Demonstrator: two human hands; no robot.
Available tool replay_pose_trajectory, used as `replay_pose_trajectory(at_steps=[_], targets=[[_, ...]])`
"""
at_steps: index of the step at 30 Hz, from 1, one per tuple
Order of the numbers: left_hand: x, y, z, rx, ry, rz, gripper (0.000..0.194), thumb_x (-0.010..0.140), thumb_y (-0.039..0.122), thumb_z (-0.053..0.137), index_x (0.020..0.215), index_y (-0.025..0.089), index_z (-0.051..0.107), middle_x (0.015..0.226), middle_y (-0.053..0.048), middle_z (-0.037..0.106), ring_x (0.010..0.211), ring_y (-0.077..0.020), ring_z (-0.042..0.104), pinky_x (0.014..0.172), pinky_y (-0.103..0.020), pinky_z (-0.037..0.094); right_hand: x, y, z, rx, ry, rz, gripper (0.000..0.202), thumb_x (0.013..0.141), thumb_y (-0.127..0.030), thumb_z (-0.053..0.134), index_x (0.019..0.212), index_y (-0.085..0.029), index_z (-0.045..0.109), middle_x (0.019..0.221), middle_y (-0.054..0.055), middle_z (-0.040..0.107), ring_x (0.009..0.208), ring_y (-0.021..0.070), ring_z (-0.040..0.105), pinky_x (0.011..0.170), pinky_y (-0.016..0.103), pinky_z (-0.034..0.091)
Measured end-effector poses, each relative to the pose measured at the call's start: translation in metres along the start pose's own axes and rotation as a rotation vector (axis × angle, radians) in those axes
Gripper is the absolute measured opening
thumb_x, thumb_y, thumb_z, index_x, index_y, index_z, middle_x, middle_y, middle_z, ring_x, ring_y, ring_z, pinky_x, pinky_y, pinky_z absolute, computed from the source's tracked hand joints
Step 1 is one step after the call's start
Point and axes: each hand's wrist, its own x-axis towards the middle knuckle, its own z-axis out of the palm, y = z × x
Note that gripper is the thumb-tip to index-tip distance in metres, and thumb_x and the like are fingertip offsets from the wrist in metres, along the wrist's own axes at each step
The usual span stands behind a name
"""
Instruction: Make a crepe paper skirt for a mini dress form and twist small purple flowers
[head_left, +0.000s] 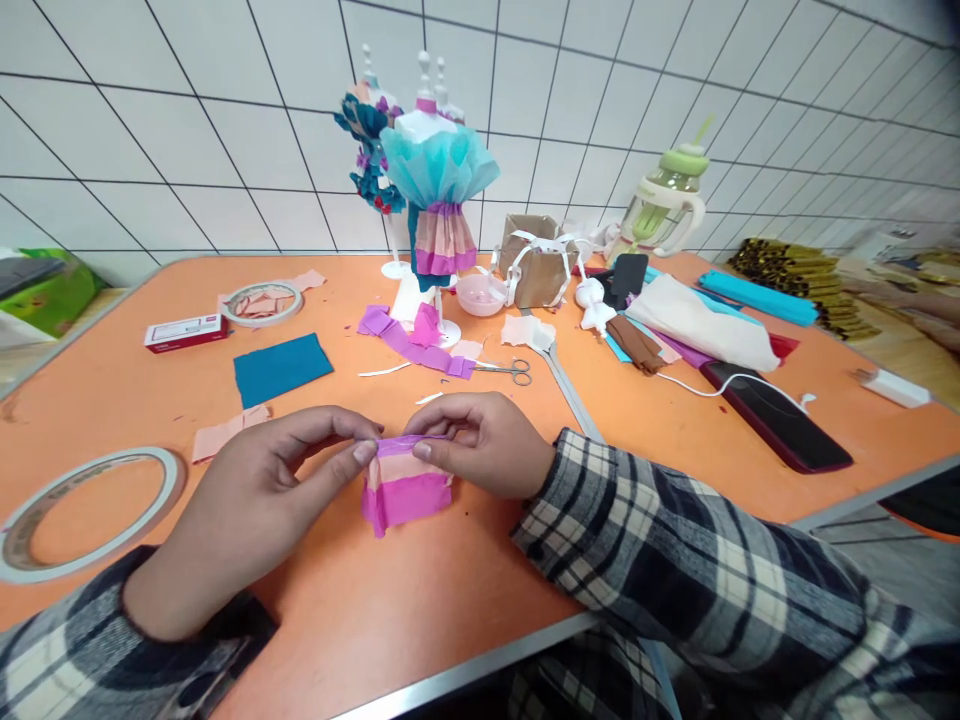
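Note:
A small layered piece of crepe paper (409, 490), purple at the top, peach in the middle and magenta below, hangs just over the orange table near its front. My left hand (262, 490) pinches its upper left corner between thumb and forefinger. Along the same top edge, toward the right, my right hand (484, 440) pinches the purple band, which looks slightly gathered. Beyond my hands lie a purple paper strip (420, 345) and a pair of scissors (514, 371). A blue paper rectangle (283, 368) rests farther left.
Mini dress forms in paper clothes, one with a turquoise ruffle (439, 165), stand at the back. Tape rolls (169, 490) and a staple box (186, 333) lie left. A cardboard box (536, 265), a bottle (664, 205), paper rolls and a phone (776, 415) occupy the right.

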Motion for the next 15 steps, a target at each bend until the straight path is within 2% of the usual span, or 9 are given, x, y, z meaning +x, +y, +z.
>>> replay_pose_trajectory(at_steps=[4,6,8,10,12,15], targets=[[0.004,-0.003,-0.005,-0.063,-0.012,-0.033,0.028,0.081,0.052,0.064,0.078,0.024,0.069,0.083,0.0,0.076,0.082,-0.0232,0.068,0.077,-0.027,0.053,0.005,0.001,-0.012,0.138,0.012,0.084,0.014,0.077,-0.017,0.065,0.089,-0.015,0.069,0.08,0.002,0.068,0.07,0.0112,0.06,0.073,0.026,0.051],[0.005,-0.004,-0.004,-0.103,0.031,-0.067,0.027,0.08,0.051,0.065,0.08,0.025,0.068,0.078,0.001,0.074,0.076,-0.0215,0.066,0.071,-0.026,0.052,0.006,0.0,-0.013,0.299,0.025,0.126,0.023,0.074,-0.016,0.065,0.097,-0.018,0.068,0.089,0.002,0.069,0.075,0.0122,0.062,0.075,0.026,0.052],[0.005,-0.005,-0.002,-0.162,0.065,-0.106,0.025,0.081,0.05,0.066,0.086,0.025,0.068,0.08,0.002,0.074,0.076,-0.0202,0.066,0.072,-0.025,0.052,0.005,-0.001,-0.01,0.504,-0.007,0.181,0.038,0.073,-0.023,0.071,0.11,-0.021,0.063,0.1,0.004,0.068,0.082,0.014,0.064,0.075,0.026,0.053],[0.003,-0.004,0.002,-0.198,0.091,-0.129,0.026,0.083,0.051,0.065,0.089,0.025,0.068,0.083,0.002,0.075,0.079,-0.0199,0.067,0.075,-0.026,0.053,0.003,-0.002,-0.004,0.628,-0.102,0.218,0.049,0.072,-0.032,0.077,0.116,-0.021,0.059,0.105,0.004,0.067,0.087,0.0153,0.064,0.076,0.026,0.053],[0.0,-0.002,0.005,-0.186,0.12,-0.137,0.028,0.083,0.052,0.064,0.089,0.025,0.068,0.085,0.001,0.076,0.08,-0.0205,0.068,0.077,-0.027,0.054,0.003,-0.001,0.001,0.606,-0.154,0.235,0.05,0.066,-0.035,0.083,0.108,-0.019,0.06,0.097,0.003,0.067,0.084,0.0143,0.063,0.074,0.025,0.052],[-0.003,0.002,0.008,-0.144,0.193,-0.136,0.03,0.082,0.054,0.066,0.088,0.025,0.068,0.087,0.0,0.077,0.081,-0.021,0.068,0.079,-0.028,0.054,0.006,0.003,0.001,0.482,-0.09,0.27,0.053,0.055,-0.03,0.089,0.097,-0.018,0.057,0.085,-0.001,0.065,0.074,0.012,0.062,0.069,0.024,0.052]])
